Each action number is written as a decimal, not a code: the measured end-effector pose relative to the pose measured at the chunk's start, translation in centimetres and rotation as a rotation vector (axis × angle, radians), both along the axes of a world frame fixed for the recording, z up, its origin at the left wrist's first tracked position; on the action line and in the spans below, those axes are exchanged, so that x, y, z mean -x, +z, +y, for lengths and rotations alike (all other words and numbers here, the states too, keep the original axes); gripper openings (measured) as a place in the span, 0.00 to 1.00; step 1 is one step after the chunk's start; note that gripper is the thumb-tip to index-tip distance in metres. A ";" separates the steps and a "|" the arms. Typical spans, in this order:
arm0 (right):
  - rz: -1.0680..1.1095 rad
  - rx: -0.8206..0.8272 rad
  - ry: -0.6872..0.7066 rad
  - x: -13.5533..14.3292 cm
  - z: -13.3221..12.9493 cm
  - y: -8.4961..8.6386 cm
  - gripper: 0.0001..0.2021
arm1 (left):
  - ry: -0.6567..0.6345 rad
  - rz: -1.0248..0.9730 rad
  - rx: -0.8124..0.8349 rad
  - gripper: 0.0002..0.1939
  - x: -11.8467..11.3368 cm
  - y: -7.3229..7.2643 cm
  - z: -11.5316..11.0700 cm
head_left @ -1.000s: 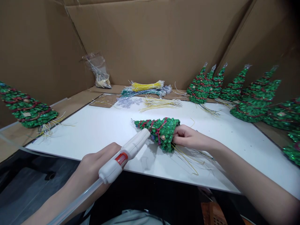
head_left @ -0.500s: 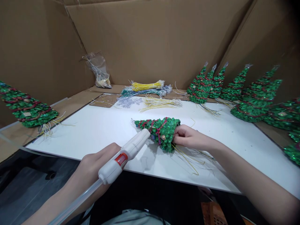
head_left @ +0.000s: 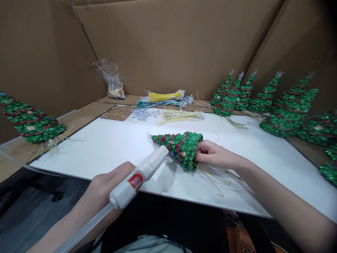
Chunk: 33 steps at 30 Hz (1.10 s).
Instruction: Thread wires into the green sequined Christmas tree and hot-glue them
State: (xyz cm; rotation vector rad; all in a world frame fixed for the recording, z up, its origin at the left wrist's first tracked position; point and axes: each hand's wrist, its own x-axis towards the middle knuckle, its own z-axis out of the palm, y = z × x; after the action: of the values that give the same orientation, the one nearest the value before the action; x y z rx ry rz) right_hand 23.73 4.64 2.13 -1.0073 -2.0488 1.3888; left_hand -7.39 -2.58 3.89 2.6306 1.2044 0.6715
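Note:
My left hand [head_left: 110,186] is wrapped round a white glue gun [head_left: 139,177] with a red-framed window and a clear glue stick at its rear. The gun's nozzle end meets the side of a small green tree [head_left: 188,147] with red garland, which lies on its side, tip to the left. My right hand [head_left: 207,153] is closed on the tree's base rim, its fingertips partly inside the base and hidden. Yellow wires [head_left: 210,179] trail from the base over the white board [head_left: 105,149].
Several finished-looking trees [head_left: 263,98] stand at the right, and another tree [head_left: 34,121] leans at the left. Bundles of yellow, white and green wires [head_left: 165,98] lie at the back. A clear bag [head_left: 113,80] stands against the cardboard wall [head_left: 163,45].
The glue gun has shifted very slightly down and left. Tree and right hand look the same.

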 end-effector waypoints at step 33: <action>0.019 0.013 0.000 0.1 -0.1 0.0 0.06 | 0.041 -0.097 0.037 0.08 -1.0 -0.3 0.1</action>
State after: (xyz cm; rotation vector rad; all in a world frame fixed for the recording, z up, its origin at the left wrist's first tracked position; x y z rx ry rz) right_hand 23.66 4.54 2.15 -0.9956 -2.0287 1.4075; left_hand -6.42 -2.52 3.59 2.5186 1.2341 0.7671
